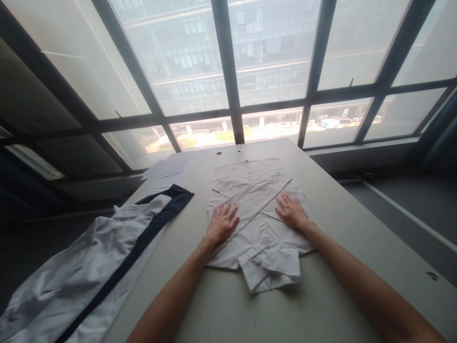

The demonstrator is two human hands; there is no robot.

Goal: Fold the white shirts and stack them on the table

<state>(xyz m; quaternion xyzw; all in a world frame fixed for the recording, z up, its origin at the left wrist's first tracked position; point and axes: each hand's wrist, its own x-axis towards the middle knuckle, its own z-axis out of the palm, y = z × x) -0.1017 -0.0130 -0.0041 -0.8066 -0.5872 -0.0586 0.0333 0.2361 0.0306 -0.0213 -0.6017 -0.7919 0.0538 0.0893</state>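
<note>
Two bare forearms reach in from the desk's near edge. Toward the near left corner, a crumpled white garment with a dark navy band point(107, 257) spills over the desk's left edge, well apart from both hands.

At the middle of the desk point(339, 238) lies a pale shirt point(250, 188), pressed flat. Its long axis runs from the near edge toward the far edge, and its sleeves are folded in and cross over the body. Its nearest end shows a small doubled flap — cuff or collar, hard to tell.

The left hand point(222, 221) rests palm down on the shirt's left side, fingers spread and holding nothing. The right hand point(293, 211) lies the same way on the right side, a little farther up the desk. The hands are apart with the crossed sleeves between them — neither grips the cloth.

Beyond, near the far left corner, lie flat pale sheets point(167, 167). Two small dark holes point(219, 153) sit by the far edge. Behind stands a tall window with dark frames point(228, 71).
</note>
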